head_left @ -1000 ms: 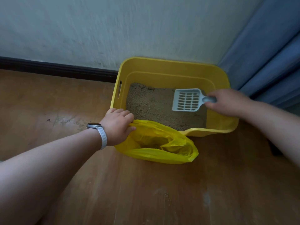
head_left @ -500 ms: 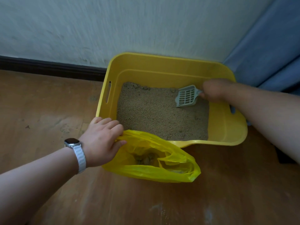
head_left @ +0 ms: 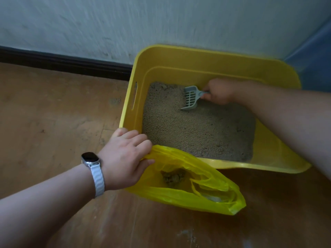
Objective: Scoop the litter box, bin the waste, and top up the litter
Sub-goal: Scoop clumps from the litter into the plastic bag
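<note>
Right hand (head_left: 221, 91), fingers clamped on a grey slotted plastic scoop (head_left: 190, 97), is now digging into tan granular litter (head_left: 197, 133) for another load; left hand (head_left: 123, 158) is pinching the yellow plastic bag (head_left: 188, 197) open.

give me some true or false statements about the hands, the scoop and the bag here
1. The right hand grips the scoop inside the litter box. True.
2. The left hand holds the edge of the bag. True.
3. The bag is empty. False: a clump lies inside it.
4. The litter box is blue. False: it is yellow.
</note>
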The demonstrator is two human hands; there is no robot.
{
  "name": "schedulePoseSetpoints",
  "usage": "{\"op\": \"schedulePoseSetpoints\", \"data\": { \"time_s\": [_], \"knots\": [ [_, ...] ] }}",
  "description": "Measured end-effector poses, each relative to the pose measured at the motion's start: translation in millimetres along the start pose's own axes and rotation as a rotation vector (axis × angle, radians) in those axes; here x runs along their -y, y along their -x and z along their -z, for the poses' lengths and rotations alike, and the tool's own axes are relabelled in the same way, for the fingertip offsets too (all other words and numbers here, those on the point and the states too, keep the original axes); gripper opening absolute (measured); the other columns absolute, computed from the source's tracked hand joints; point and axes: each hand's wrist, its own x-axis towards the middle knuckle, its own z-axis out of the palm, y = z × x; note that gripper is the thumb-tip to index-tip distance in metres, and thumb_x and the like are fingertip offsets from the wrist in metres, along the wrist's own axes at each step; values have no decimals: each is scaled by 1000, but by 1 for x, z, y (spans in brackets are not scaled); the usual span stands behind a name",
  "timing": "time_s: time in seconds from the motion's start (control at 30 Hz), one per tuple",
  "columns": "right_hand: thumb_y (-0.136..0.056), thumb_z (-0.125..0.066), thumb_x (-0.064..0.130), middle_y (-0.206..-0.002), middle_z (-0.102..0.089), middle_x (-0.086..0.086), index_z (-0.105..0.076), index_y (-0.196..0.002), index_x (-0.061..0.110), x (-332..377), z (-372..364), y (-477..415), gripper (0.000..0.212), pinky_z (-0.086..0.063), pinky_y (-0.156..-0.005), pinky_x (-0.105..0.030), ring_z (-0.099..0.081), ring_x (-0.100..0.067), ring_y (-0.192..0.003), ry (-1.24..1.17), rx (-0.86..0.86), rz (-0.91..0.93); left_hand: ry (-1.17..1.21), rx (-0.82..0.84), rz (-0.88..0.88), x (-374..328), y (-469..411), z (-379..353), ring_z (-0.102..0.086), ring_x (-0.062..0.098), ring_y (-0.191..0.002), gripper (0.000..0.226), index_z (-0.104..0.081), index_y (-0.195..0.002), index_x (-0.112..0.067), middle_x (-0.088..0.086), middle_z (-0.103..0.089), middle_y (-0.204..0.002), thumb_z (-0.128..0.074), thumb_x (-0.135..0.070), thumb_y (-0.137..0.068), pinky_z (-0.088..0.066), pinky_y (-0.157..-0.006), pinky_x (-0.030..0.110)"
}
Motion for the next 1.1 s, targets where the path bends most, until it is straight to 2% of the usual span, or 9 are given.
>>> {"op": "schedulePoseSetpoints", "data": {
  "time_s": [0.13, 0.33, 0.47, 0.6, 0.73, 0.97, 1.1],
  "knots": [
    [-101, -44, 40, -76, -60, -6, -61, -86, 16, 13, 0, -13, 33, -47, -65, -36, -57, -22, -69, -12, -4, 33, -4, 3, -16, 0, -1, 1, -51, 25, -70, 27, -47, -75, -19, -3, -50, -74, -54, -42, -86, -33, -68, 37],
    [-101, -42, 40, -74, -58, -5, -59, -82, 17, 30, -6, -26, 34, -39, -58, -30, -55, -23, -68, -50, -71, 72, 2, -8, -29, 0, 0, 0, -51, 25, -69, 27, -46, -74, -19, -2, -51, -73, -55, -42, -86, -32, -68, 38],
    [-101, -40, 43, -77, -58, -4, -58, -86, 19, 35, -11, -31, 33, -40, -60, -30, -56, -23, -72, -61, -137, 72, 9, -35, -22, 1, 0, -2, -49, 26, -68, 27, -48, -73, -18, -1, -50, -73, -55, -41, -86, -33, -68, 38],
    [-101, -38, 46, -75, -55, -1, -53, -78, 25, 33, -19, -25, 34, -39, -60, -30, -54, -20, -70, -56, -240, 89, -2, -41, -10, 1, 1, -4, -49, 26, -68, 28, -49, -73, -17, -1, -51, -73, -55, -41, -87, -36, -67, 38],
    [-100, -39, 46, -75, -55, 0, -55, -79, 23, 34, -25, -21, 35, -44, -64, -33, -52, -19, -70, -54, -347, 114, -9, -41, -3, 0, 2, -3, -50, 26, -69, 28, -48, -74, -17, 0, -51, -73, -55, -42, -87, -38, -67, 39],
    [-100, -42, 43, -76, -56, 0, -59, -88, 21, 36, -39, -17, 31, -40, -60, -29, -54, -19, -70, -220, -340, 81, -27, -61, 9, -1, 2, -4, -48, 26, -67, 28, -45, -74, -18, -1, -49, -72, -54, -42, -87, -35, -66, 37],
    [-100, -45, 43, -76, -60, 0, -62, -91, 23, 39, -43, -13, 28, -46, -61, -31, -57, -19, -69, -327, -322, 71, -34, -56, 15, -1, 2, -4, -48, 25, -67, 28, -44, -75, -20, -1, -49, -73, -54, -43, -87, -34, -67, 37]
  ]
}}
